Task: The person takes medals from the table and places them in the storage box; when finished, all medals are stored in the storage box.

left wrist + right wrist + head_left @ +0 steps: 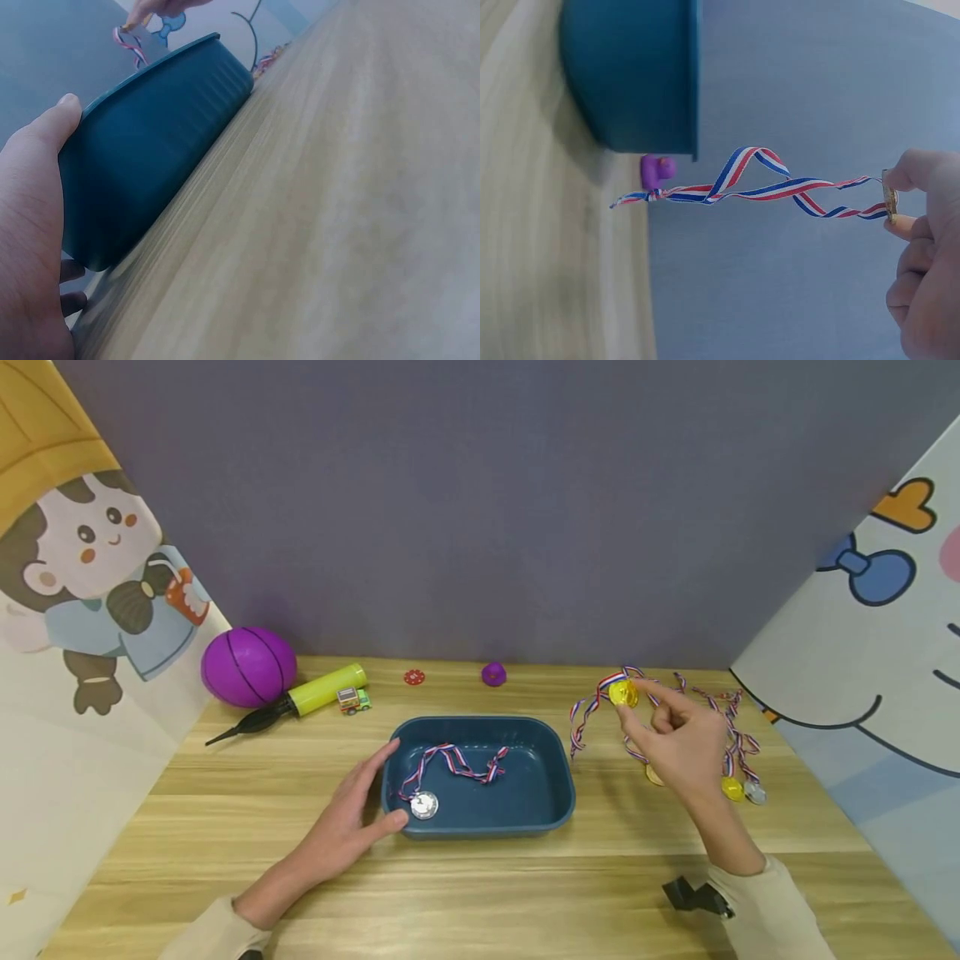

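My right hand pinches a gold medal between thumb and fingertips, raised above the table to the right of a dark blue plastic bin. From the medal hangs its red, white and blue ribbon, twisted and knotted at the end, as the right wrist view shows. My left hand holds the bin's left end, with the thumb at the near corner and the fingers at the far corner. Inside the bin lie a silver medal and its striped ribbon.
At right lie more medals, a gold one and a silver one among them, ribbons tangled. Along the back are a purple ball, a yellow pump, a toy truck, a red disc and a purple toy.
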Demonstrator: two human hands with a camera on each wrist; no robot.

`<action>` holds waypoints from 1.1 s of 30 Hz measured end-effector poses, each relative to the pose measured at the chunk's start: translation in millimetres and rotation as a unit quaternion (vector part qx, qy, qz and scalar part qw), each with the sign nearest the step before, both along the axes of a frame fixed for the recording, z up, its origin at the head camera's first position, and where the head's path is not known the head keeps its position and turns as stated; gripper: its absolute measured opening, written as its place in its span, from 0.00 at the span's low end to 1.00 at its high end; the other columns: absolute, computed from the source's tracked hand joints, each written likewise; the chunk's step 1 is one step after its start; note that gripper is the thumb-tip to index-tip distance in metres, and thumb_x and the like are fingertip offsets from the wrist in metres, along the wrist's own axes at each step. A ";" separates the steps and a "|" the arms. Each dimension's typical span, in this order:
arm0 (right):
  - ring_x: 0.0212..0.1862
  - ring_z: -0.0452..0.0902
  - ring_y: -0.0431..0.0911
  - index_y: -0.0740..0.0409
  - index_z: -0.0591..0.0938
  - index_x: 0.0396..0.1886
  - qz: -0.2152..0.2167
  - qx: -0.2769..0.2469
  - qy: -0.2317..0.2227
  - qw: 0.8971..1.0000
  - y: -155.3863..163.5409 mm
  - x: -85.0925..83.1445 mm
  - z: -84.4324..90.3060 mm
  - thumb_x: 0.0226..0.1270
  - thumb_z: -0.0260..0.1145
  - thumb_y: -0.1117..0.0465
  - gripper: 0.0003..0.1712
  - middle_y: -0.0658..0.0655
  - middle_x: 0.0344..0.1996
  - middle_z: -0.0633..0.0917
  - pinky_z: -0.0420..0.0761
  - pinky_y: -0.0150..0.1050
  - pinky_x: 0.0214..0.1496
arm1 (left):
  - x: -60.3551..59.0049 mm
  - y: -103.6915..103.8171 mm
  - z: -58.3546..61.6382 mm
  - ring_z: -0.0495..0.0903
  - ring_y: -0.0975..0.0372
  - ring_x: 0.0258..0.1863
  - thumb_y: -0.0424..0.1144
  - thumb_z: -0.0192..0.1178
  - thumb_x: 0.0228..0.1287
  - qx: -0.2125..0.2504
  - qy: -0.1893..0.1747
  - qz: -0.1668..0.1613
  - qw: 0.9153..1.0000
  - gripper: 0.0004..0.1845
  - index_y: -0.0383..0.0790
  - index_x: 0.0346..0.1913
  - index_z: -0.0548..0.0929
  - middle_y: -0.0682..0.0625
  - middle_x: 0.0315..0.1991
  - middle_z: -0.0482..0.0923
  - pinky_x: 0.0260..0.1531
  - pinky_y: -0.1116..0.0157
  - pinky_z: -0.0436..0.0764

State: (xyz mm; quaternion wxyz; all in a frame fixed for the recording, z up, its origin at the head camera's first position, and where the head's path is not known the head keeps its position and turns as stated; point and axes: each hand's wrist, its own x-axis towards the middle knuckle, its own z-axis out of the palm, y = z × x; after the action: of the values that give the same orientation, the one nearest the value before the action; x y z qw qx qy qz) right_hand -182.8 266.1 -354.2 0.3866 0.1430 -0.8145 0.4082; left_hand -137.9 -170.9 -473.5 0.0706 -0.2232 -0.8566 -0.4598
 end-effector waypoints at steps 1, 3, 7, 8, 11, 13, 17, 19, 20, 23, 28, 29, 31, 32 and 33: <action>0.19 0.48 0.25 0.66 0.95 0.50 -0.001 -0.002 0.001 1.000 -0.7 0.2 1.4 0.56 0.83 0.74 0.19 0.45 0.11 0.61 0.55 0.30 0.24 | 0.0 0.0 0.2 0.63 0.33 0.81 0.48 0.73 0.73 0.001 0.000 0.000 1.000 0.52 0.57 0.91 0.55 0.37 0.86 0.61 0.72 0.21 0.62; 0.19 0.48 0.26 0.67 0.95 0.50 -0.001 -0.008 0.001 1.000 -2.4 1.3 4.6 0.55 0.82 0.76 0.20 0.46 0.12 0.61 0.55 0.30 0.23 | 0.2 0.1 0.6 0.64 0.33 0.81 0.48 0.73 0.73 0.000 -0.001 0.000 1.000 0.52 0.57 0.91 0.55 0.37 0.86 0.61 0.72 0.21 0.62; 0.19 0.48 0.29 0.72 0.93 0.48 0.010 -0.024 0.020 0.999 -6.0 3.4 11.3 0.53 0.80 0.79 0.20 0.48 0.12 0.59 0.51 0.30 0.21 | 0.3 0.5 0.6 0.64 0.33 0.80 0.48 0.73 0.73 -0.001 -0.002 -0.001 1.000 0.52 0.58 0.91 0.55 0.37 0.86 0.61 0.71 0.20 0.63; 0.19 0.47 0.30 0.73 0.93 0.48 0.014 -0.028 0.025 0.999 -7.4 4.5 13.4 0.52 0.79 0.80 0.20 0.48 0.12 0.59 0.50 0.31 0.21 | 0.4 0.6 0.6 0.64 0.33 0.80 0.48 0.73 0.73 -0.001 -0.002 -0.001 1.000 0.51 0.58 0.91 0.55 0.37 0.86 0.61 0.71 0.20 0.63; 0.19 0.47 0.33 0.74 0.92 0.48 0.021 -0.033 0.035 0.999 -10.6 8.5 18.8 0.52 0.79 0.80 0.20 0.49 0.12 0.59 0.48 0.31 0.20 | 0.6 0.7 0.4 0.64 0.33 0.80 0.48 0.73 0.73 -0.001 -0.004 0.000 1.000 0.51 0.58 0.91 0.54 0.37 0.86 0.61 0.71 0.20 0.63; 0.18 0.47 0.34 0.74 0.92 0.48 0.027 -0.037 0.033 0.998 -12.0 11.3 21.4 0.52 0.79 0.80 0.20 0.49 0.13 0.59 0.48 0.32 0.20 | 0.8 0.8 0.5 0.64 0.33 0.81 0.48 0.73 0.73 -0.002 -0.005 0.001 1.000 0.51 0.58 0.91 0.54 0.37 0.86 0.61 0.71 0.20 0.62; 0.19 0.47 0.37 0.74 0.92 0.49 0.046 -0.042 0.035 0.997 -14.5 18.5 26.0 0.52 0.78 0.82 0.21 0.50 0.14 0.58 0.48 0.30 0.20 | 1.2 0.8 0.8 0.64 0.33 0.81 0.47 0.73 0.73 -0.002 -0.006 0.002 1.000 0.51 0.58 0.91 0.54 0.37 0.86 0.61 0.71 0.20 0.62; 0.19 0.47 0.38 0.73 0.92 0.50 0.058 -0.045 0.035 0.997 -16.8 23.3 28.1 0.52 0.78 0.83 0.22 0.52 0.15 0.58 0.49 0.29 0.20 | 1.5 0.7 1.0 0.64 0.33 0.81 0.47 0.73 0.74 -0.002 -0.007 0.001 1.000 0.51 0.58 0.91 0.54 0.37 0.86 0.61 0.71 0.20 0.62; 0.19 0.47 0.38 0.72 0.93 0.50 0.064 -0.045 0.036 0.996 -18.1 25.9 29.0 0.51 0.78 0.84 0.23 0.52 0.15 0.57 0.49 0.28 0.20 | 1.6 0.6 1.1 0.63 0.33 0.81 0.47 0.73 0.74 -0.002 -0.007 0.001 1.000 0.51 0.58 0.91 0.54 0.37 0.86 0.61 0.71 0.20 0.62; 0.19 0.47 0.39 0.70 0.93 0.51 0.081 -0.045 0.039 0.995 -23.0 32.9 31.1 0.50 0.78 0.85 0.25 0.53 0.14 0.57 0.50 0.28 0.20 | 1.8 0.2 1.2 0.63 0.33 0.81 0.47 0.72 0.74 -0.002 -0.009 0.001 1.000 0.51 0.59 0.91 0.54 0.38 0.86 0.61 0.72 0.20 0.61; 0.19 0.47 0.40 0.70 0.93 0.50 0.110 -0.046 0.046 0.992 -32.4 40.0 31.6 0.48 0.79 0.84 0.26 0.52 0.14 0.57 0.49 0.28 0.20 | 1.4 -0.1 0.9 0.63 0.33 0.81 0.48 0.72 0.74 -0.005 -0.006 0.002 1.000 0.51 0.59 0.92 0.54 0.37 0.86 0.61 0.71 0.20 0.62; 0.19 0.48 0.40 0.70 0.93 0.50 0.116 -0.045 0.045 0.991 -34.2 40.8 31.3 0.48 0.79 0.84 0.26 0.52 0.14 0.58 0.49 0.28 0.20 | 1.3 0.0 0.8 0.63 0.33 0.81 0.49 0.72 0.74 -0.006 -0.006 0.002 1.000 0.51 0.59 0.92 0.54 0.37 0.86 0.60 0.72 0.20 0.62; 0.19 0.48 0.39 0.69 0.93 0.50 0.123 -0.039 0.041 0.991 -37.6 41.8 29.6 0.48 0.79 0.84 0.26 0.52 0.14 0.58 0.49 0.28 0.20 | 1.3 0.1 0.7 0.63 0.32 0.81 0.49 0.72 0.74 -0.006 -0.006 0.002 1.000 0.51 0.59 0.92 0.54 0.37 0.87 0.60 0.72 0.20 0.62; 0.19 0.49 0.39 0.69 0.93 0.51 0.128 -0.038 0.036 0.990 -39.4 41.9 28.4 0.48 0.79 0.83 0.26 0.52 0.14 0.58 0.49 0.28 0.20 | 1.5 0.1 0.8 0.63 0.32 0.81 0.49 0.72 0.74 -0.006 -0.006 0.002 1.000 0.51 0.59 0.92 0.54 0.37 0.87 0.60 0.71 0.20 0.62; 0.19 0.49 0.38 0.69 0.93 0.51 0.133 -0.035 0.031 0.990 -41.2 41.9 27.0 0.49 0.79 0.83 0.26 0.52 0.14 0.58 0.49 0.28 0.20 | 1.8 0.1 0.9 0.63 0.32 0.81 0.49 0.72 0.74 -0.005 -0.006 0.003 1.000 0.51 0.59 0.92 0.54 0.37 0.87 0.60 0.71 0.20 0.62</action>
State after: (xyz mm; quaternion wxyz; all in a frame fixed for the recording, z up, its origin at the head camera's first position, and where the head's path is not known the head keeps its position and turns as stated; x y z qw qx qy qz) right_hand -140.9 225.0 -327.1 0.3582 0.2493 -0.7614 0.4794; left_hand -136.2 -170.8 -472.6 0.0652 -0.2184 -0.8601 -0.4563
